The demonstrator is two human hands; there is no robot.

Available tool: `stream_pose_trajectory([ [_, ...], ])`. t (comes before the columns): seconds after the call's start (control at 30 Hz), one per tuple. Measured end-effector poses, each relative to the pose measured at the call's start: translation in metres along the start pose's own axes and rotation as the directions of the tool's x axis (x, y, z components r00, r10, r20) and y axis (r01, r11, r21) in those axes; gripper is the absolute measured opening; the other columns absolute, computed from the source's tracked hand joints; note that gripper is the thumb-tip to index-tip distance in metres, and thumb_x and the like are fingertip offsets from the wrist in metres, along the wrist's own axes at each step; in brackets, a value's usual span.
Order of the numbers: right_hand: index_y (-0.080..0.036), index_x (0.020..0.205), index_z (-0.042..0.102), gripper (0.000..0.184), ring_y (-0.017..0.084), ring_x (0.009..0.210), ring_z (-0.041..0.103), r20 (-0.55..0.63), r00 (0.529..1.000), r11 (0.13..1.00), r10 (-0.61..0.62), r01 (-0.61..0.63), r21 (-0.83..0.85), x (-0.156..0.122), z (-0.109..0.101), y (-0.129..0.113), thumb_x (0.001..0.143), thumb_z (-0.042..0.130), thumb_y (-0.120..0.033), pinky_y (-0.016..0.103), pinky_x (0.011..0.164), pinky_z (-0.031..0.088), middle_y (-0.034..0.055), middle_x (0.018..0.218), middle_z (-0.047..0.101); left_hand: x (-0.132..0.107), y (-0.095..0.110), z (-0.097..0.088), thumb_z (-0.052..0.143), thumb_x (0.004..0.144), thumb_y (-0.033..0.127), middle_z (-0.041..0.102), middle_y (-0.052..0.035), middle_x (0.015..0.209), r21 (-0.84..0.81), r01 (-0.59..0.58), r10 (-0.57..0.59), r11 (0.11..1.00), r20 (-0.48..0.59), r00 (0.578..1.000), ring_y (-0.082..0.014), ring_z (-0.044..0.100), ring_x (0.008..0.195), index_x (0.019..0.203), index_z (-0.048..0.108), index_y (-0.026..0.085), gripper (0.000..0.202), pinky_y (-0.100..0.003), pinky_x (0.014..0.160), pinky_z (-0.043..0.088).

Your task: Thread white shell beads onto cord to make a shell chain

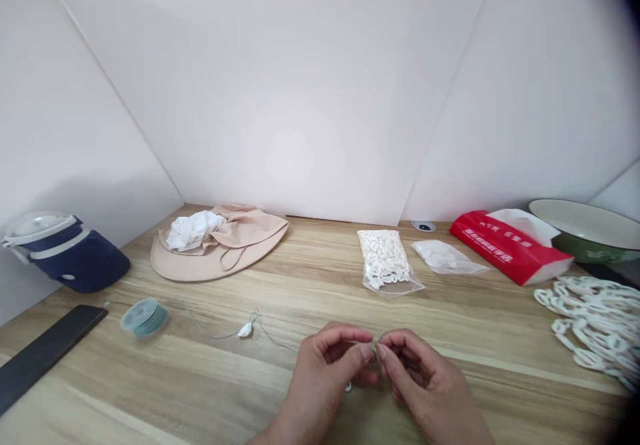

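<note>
My left hand [330,371] and my right hand [425,378] meet low in the middle, each with thumb and forefinger pinched. A thin grey-green thread [277,340] runs across the table to my left hand, and a fine bit of it seems to show between the fingertips. A small white shell-like piece [245,329] sits on the thread beside a loose loop. Further left lies the spool of thread [145,317]. Just under my left fingers a small white piece [349,387] peeks out, mostly hidden.
Behind my hands lie a clear bag of white shell-like pieces [385,258] and a smaller bag [445,257]. To the right are a red tissue pack [500,248], a green bowl [595,253] and white chains [595,325]. A beige hat [250,228], blue jug [80,258] and dark strip [50,351] lie left.
</note>
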State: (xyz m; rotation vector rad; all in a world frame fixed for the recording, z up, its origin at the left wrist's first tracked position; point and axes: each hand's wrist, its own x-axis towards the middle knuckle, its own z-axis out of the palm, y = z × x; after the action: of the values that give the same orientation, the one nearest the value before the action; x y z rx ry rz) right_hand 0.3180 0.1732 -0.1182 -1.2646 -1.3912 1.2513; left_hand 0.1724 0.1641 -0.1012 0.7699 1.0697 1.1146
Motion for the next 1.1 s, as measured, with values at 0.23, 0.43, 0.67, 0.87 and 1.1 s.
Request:
stream_pose_trajectory([
  [0.23, -0.024, 0.075, 0.065, 0.018, 0.017, 0.063, 0.062, 0.048, 0.990, 0.971, -0.132, 0.139, -0.193, -0.004, 0.003, 0.001, 0.083, 0.056, -0.038, 0.022, 0.058, 0.047, -0.0009, 0.066, 0.067, 0.002, -0.005, -0.002, 0.078, 0.066, 0.031, 0.065, -0.0056, 0.080, 0.007, -0.069, 0.069, 0.998, 0.012, 0.998, -0.0165, 0.062, 0.068, 0.078, 0.073, 0.013, 0.023, -0.028, 0.063, 0.053],
  [0.43, -0.026, 0.078, 0.063, 0.017, 0.017, 0.063, 0.062, 0.085, 0.975, 0.922, -0.203, 0.220, -0.318, -0.005, 0.002, 0.005, 0.086, 0.052, -0.035, 0.025, 0.060, 0.047, -0.0009, 0.069, 0.066, -0.002, -0.002, -0.001, 0.078, 0.067, 0.029, 0.061, -0.0058, 0.087, 0.073, -0.127, 0.126, 0.989, 0.018, 0.992, -0.0172, 0.061, 0.073, 0.076, 0.074, 0.014, 0.018, -0.027, 0.062, 0.054],
  [0.67, -0.025, 0.079, 0.065, 0.016, 0.016, 0.060, 0.060, 0.074, 0.967, 0.916, -0.243, 0.254, -0.310, -0.005, 0.003, 0.004, 0.085, 0.052, -0.034, 0.025, 0.058, 0.045, -0.0011, 0.068, 0.066, 0.002, -0.005, -0.001, 0.075, 0.069, 0.032, 0.064, -0.0046, 0.074, 0.110, -0.083, 0.089, 0.990, -0.050, 0.995, -0.0155, 0.061, 0.064, 0.073, 0.069, 0.013, 0.021, -0.026, 0.059, 0.053],
  [0.87, -0.023, 0.071, 0.067, 0.020, 0.013, 0.052, 0.056, -0.043, 0.997, 0.998, -0.058, 0.056, -0.033, -0.003, 0.006, -0.007, 0.076, 0.064, -0.041, 0.020, 0.048, 0.044, -0.0021, 0.063, 0.063, 0.000, -0.002, 0.000, 0.076, 0.068, 0.039, 0.068, -0.0055, 0.071, -0.043, 0.009, -0.011, 0.999, -0.033, 0.999, -0.0165, 0.063, 0.065, 0.074, 0.067, 0.011, 0.029, -0.031, 0.064, 0.055],
  [1.1, -0.022, 0.069, 0.061, 0.027, 0.011, 0.048, 0.052, -0.082, 0.996, 0.999, 0.033, -0.031, 0.027, -0.004, 0.006, -0.005, 0.074, 0.064, -0.049, 0.019, 0.044, 0.042, -0.0036, 0.062, 0.058, 0.001, 0.001, 0.001, 0.076, 0.069, 0.035, 0.067, -0.0047, 0.069, -0.132, 0.042, -0.051, 0.990, -0.062, 0.997, -0.0171, 0.065, 0.067, 0.073, 0.065, 0.011, 0.027, -0.030, 0.065, 0.055],
])
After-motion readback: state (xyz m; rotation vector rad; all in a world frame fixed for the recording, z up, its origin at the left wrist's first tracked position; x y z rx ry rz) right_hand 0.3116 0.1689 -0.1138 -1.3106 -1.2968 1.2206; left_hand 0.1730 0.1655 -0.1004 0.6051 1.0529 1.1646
